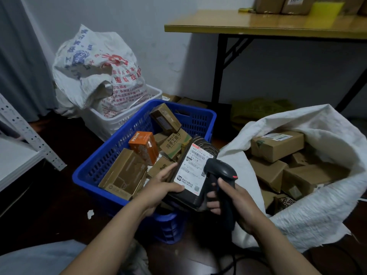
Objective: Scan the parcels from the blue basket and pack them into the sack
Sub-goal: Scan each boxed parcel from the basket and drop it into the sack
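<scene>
The fine print on the white label of the flat black parcel [191, 171] is too small to read, and the parcel's right edge is covered by the black handheld barcode scanner [220, 171], whose grip is hidden inside the right hand [237, 204]. The near corner of the blue plastic lattice basket [111, 155] is masked by the left hand [160, 190]. The white woven sack [317, 214] is cut off at the right edge, the brown cardboard boxes [282, 3] on the yellow-topped desk [268, 24] at the top.
</scene>
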